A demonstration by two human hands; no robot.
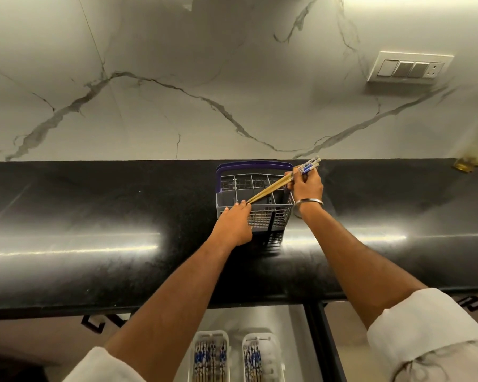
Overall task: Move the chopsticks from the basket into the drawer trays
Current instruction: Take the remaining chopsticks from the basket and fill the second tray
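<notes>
The left hand (233, 226) rests against the near wall of the basket (260, 217), its fingertips (242, 204) touching the thin ends of the chopsticks (271, 188); whether they pinch those tips or only steady them I cannot tell. The bundle slants up and to the right across the basket's open top to the right hand (307, 186), whose fingers are curled round the patterned ends. Down below, two trays (239, 357) in the open drawer already hold chopsticks. My worry is the carry: several sticks in one grip could fan apart and slip, or catch the handle (218, 177), dragging the light basket along the slick counter (94, 216).
</notes>
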